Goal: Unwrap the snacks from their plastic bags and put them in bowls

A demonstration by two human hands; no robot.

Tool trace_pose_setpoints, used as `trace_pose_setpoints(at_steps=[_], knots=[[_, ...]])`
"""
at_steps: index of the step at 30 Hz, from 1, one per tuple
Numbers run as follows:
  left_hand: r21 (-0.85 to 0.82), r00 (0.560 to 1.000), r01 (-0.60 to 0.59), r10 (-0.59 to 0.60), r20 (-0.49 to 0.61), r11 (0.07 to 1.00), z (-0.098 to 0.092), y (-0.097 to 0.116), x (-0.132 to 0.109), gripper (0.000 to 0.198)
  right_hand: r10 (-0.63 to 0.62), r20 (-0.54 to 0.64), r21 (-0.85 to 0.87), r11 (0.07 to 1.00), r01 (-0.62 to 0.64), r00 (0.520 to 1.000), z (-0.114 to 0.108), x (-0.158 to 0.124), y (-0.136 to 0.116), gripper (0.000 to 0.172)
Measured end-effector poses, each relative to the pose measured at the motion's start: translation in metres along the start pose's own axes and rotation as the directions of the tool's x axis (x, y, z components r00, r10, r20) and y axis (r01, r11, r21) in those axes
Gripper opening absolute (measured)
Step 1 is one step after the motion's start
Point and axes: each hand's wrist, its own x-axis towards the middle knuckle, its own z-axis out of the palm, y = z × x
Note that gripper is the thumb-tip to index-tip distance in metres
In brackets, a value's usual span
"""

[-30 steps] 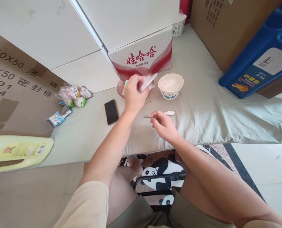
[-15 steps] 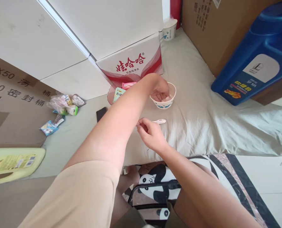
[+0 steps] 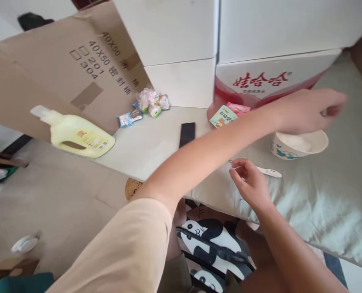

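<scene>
My left hand [image 3: 317, 110], blurred by motion, is over the far side of a white paper bowl [image 3: 283, 150] with a leaf pattern. Its fingers are curled together, and what they hold cannot be made out. The bowl has something whitish inside. Nearer me, my right hand [image 3: 252, 183] is pinched at thumb and forefinger, with a tiny tip showing there. A slim white handle [image 3: 271, 172] sticks out behind it; whether it joins that tip is hidden. Beyond my left forearm are a green packet [image 3: 223, 117] and a pink packet [image 3: 238, 108].
A black phone [image 3: 187, 133] lies left of my forearm. Small wrapped snacks [image 3: 152, 101] sit by a cardboard box [image 3: 62, 77], with a yellow bottle [image 3: 83, 136] in front. A red and white carton [image 3: 260, 81] stands at the back. Below is a panda-patterned seat [image 3: 217, 240].
My left hand has come up out of the bowl and moved over its far right side. The view has turned left, bringing the whole yellow bottle into sight. My right hand keeps its pinch.
</scene>
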Motion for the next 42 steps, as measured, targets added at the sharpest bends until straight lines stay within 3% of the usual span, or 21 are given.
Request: trace_pose_setpoints(at_steps=[2, 3, 5, 7, 10, 12, 15, 18, 20, 24, 27, 30, 35, 38, 42], knots=[[-0.141, 0.976, -0.131, 0.152, 0.155, 0.981, -0.042, -0.013, -0.067, 0.006, -0.014, -0.022, -0.101, 0.995, 0.012, 1.0, 0.004, -0.004, 0.004, 0.025], [-0.212, 0.973, -0.163, 0.193, 0.13, 0.964, -0.062, -0.027, -0.1, 0.005, -0.015, -0.027, -0.141, 0.99, 0.011, 1.0, 0.007, -0.004, 0.005, 0.024], [-0.27, 0.993, -0.102, 0.083, -0.08, 0.957, -0.095, -0.065, -0.155, 0.02, -0.015, -0.021, -0.196, 0.98, 0.01, 1.0, 0.014, -0.001, 0.004, 0.024], [-0.254, 0.951, 0.045, -0.119, -0.286, 0.966, -0.119, -0.106, -0.185, 0.027, -0.065, 0.02, -0.225, 0.972, 0.068, 0.998, 0.026, 0.011, -0.003, 0.023], [-0.341, 0.907, 0.098, -0.225, -0.356, 0.935, -0.139, -0.148, -0.193, 0.026, -0.224, 0.136, -0.212, 0.945, 0.249, 0.965, 0.055, 0.046, -0.025, 0.022], [-0.35, 0.92, 0.06, -0.188, -0.345, 0.935, -0.144, -0.159, -0.189, 0.026, -0.296, 0.198, -0.217, 0.916, 0.336, 0.934, 0.083, 0.08, -0.046, 0.025], [-0.267, 0.919, 0.05, -0.149, -0.365, 0.962, -0.151, -0.158, -0.184, 0.031, -0.308, 0.289, -0.295, 0.872, 0.39, 0.907, 0.137, 0.142, -0.079, 0.029], [-0.255, 0.893, 0.115, -0.212, -0.396, 0.96, -0.166, -0.152, -0.181, 0.034, -0.286, 0.385, -0.409, 0.8, 0.44, 0.877, 0.205, 0.207, -0.111, 0.04], [-0.289, 0.894, 0.137, -0.244, -0.375, 0.947, -0.179, -0.15, -0.179, 0.034, -0.282, 0.42, -0.523, 0.702, 0.484, 0.863, 0.252, 0.243, -0.131, 0.053], [-0.316, 0.882, 0.171, -0.288, -0.374, 0.933, -0.201, -0.149, -0.176, 0.035, -0.288, 0.395, -0.717, 0.497, 0.489, 0.872, 0.328, 0.29, -0.162, 0.084], [-0.325, 0.899, 0.164, -0.277, -0.34, 0.931, -0.208, -0.149, -0.177, 0.037, -0.297, 0.394, -0.747, 0.448, 0.491, 0.87, 0.358, 0.309, -0.175, 0.084], [-0.344, 0.906, 0.188, -0.298, -0.302, 0.92, -0.211, -0.15, -0.178, 0.038, -0.298, 0.413, -0.758, 0.412, 0.506, 0.861, 0.363, 0.316, -0.178, 0.062], [-0.378, 0.896, 0.171, -0.303, -0.324, 0.91, -0.208, -0.15, -0.179, 0.037, -0.414, 0.402, -0.639, 0.512, 0.574, 0.816, 0.332, 0.302, -0.167, 0.062], [-0.365, 0.888, 0.129, -0.271, -0.373, 0.922, -0.206, -0.15, -0.182, 0.037, -0.455, 0.35, -0.551, 0.607, 0.573, 0.819, 0.291, 0.275, -0.148, 0.066], [-0.335, 0.85, 0.082, -0.241, -0.468, 0.939, -0.205, -0.154, -0.185, 0.033, -0.355, 0.212, -0.507, 0.757, 0.413, 0.911, 0.208, 0.215, -0.111, 0.071]])
